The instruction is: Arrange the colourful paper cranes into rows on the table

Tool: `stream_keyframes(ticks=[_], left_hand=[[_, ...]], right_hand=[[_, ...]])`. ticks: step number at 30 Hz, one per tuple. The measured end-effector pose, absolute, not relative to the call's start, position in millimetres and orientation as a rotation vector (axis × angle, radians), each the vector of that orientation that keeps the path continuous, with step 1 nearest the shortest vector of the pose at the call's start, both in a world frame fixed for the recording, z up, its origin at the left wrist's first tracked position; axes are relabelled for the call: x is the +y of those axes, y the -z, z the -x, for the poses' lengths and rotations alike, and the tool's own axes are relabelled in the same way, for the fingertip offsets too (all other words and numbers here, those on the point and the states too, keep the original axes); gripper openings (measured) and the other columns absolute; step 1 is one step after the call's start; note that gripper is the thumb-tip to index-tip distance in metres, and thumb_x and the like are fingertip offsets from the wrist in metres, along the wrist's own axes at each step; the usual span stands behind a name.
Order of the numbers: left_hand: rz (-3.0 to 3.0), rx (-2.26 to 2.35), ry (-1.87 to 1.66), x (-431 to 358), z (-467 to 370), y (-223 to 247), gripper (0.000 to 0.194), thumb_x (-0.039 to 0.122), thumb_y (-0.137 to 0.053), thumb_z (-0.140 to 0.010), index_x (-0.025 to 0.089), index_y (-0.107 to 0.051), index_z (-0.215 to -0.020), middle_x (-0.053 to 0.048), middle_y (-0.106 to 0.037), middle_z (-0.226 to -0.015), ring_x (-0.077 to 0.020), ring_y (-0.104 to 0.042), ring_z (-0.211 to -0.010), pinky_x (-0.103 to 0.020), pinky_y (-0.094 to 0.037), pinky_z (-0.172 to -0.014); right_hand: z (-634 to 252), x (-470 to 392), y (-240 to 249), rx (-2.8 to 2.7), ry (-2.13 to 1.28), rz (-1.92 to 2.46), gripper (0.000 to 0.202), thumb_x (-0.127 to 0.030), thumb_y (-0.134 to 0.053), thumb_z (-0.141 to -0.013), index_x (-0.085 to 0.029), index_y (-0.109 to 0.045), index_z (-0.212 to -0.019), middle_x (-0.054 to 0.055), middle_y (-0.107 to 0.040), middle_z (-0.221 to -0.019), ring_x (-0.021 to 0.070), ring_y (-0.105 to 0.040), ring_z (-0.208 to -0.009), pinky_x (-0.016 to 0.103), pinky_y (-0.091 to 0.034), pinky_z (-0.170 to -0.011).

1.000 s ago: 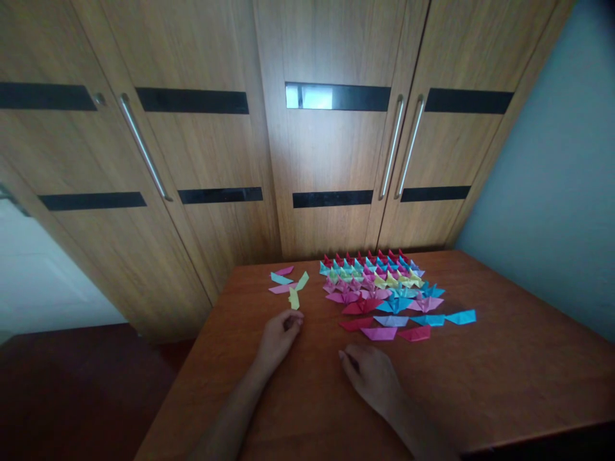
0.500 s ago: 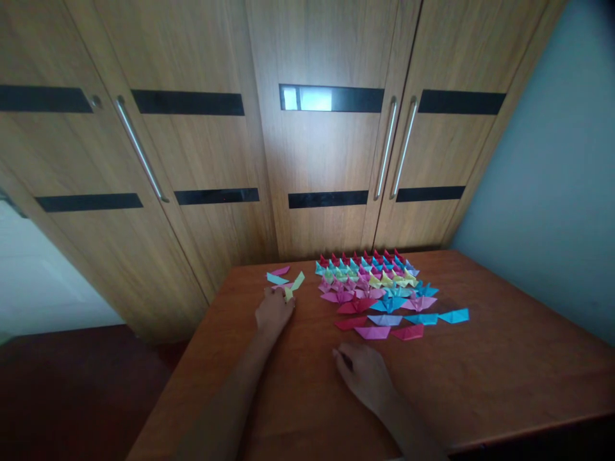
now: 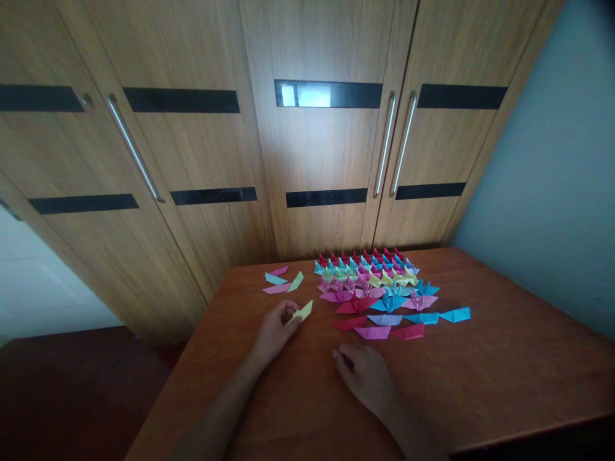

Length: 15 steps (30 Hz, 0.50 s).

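Observation:
Between the thumb and fingers of my left hand (image 3: pixel 276 330) is a yellow folded paper crane (image 3: pixel 303 312), flat with its wings unspread. Just beyond that hand lie several more flat folded pieces: a pale green one (image 3: pixel 295 282), a light blue one (image 3: pixel 275 279) and pink ones (image 3: pixel 277 289). My right hand (image 3: pixel 365 374) rests on the table in a loose fist, and I see nothing in it. In front of it are flat folded pieces, among them a pink one (image 3: pixel 373 332), a red one (image 3: pixel 408 331) and a blue one (image 3: pixel 455 314).
Rows of opened paper cranes (image 3: pixel 356 304) in many colours stand close together at the back of the brown wooden table (image 3: pixel 288 403). Behind it rises a wooden wardrobe (image 3: pixel 327 153) with metal handles. A pale blue wall (image 3: pixel 552 192) bounds the right side.
My left hand has drawn back toward me from the loose pieces, bringing the yellow folded crane with it. My right hand stays where it was.

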<state>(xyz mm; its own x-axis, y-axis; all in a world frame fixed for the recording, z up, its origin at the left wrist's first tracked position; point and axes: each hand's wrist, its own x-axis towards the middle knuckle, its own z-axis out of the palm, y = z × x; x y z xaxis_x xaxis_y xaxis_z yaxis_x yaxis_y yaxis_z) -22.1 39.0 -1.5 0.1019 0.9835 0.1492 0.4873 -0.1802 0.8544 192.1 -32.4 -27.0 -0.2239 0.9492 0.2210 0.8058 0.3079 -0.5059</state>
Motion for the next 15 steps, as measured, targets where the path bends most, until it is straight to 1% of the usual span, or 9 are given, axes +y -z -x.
stream_keyframes(ticks=[4, 7, 9, 12, 15], left_hand=[[-1.430, 1.106, -0.952, 17, 10, 6, 0.023, 0.032, -0.065, -0.073, 0.017, -0.055, -0.088, 0.002, -0.060, -0.069, -0.0119, -0.055, -0.061, -0.022, -0.041, -0.057], [-1.364, 1.007, -0.899, 5, -1, 10, 0.026, 0.032, -0.071, -0.069, 0.016, -0.060, -0.086, 0.002, -0.059, -0.068, -0.0098, -0.052, -0.058, -0.020, -0.038, -0.053], [-1.372, 0.994, -0.902, 0, -8, 11, 0.026, 0.031, -0.073, -0.066, 0.015, -0.063, -0.084, 0.002, -0.059, -0.068, -0.0095, -0.051, -0.059, -0.020, -0.038, -0.055], [-1.399, 1.006, -0.917, -4, -16, 10, 0.028, 0.029, -0.076, -0.063, 0.017, -0.065, -0.085, 0.002, -0.061, -0.072, -0.0103, -0.053, -0.065, -0.020, -0.039, -0.060], [-1.403, 1.021, -0.887, -6, -19, 11, 0.032, 0.031, -0.077, -0.063, 0.018, -0.066, -0.090, 0.001, -0.062, -0.075, -0.0114, -0.055, -0.067, -0.021, -0.040, -0.061]], right_hand=[[-195, -30, 22, -1.937, -0.596, 1.458, 0.028, -0.035, -0.041, -0.089, -0.020, -0.059, -0.073, 0.000, -0.061, -0.068, 0.0132, -0.055, -0.064, 0.023, -0.036, -0.060], [-197, -30, 18, -1.790, -0.767, 1.318, 0.022, -0.035, -0.045, -0.087, -0.020, -0.060, -0.082, 0.000, -0.061, -0.073, 0.0132, -0.054, -0.065, 0.023, -0.039, -0.060], [-198, -29, 17, -1.729, -0.838, 1.265, 0.021, -0.036, -0.048, -0.086, -0.019, -0.059, -0.082, -0.001, -0.059, -0.071, 0.0128, -0.052, -0.063, 0.022, -0.038, -0.057], [-199, -28, 20, -1.679, -0.894, 1.254, 0.023, -0.038, -0.052, -0.083, -0.018, -0.060, -0.077, -0.001, -0.057, -0.067, 0.0126, -0.050, -0.061, 0.022, -0.038, -0.055], [-198, -27, 26, -1.644, -0.974, 1.221, 0.024, -0.040, -0.055, -0.081, -0.017, -0.064, -0.079, 0.001, -0.061, -0.070, 0.0132, -0.052, -0.063, 0.023, -0.040, -0.056]])
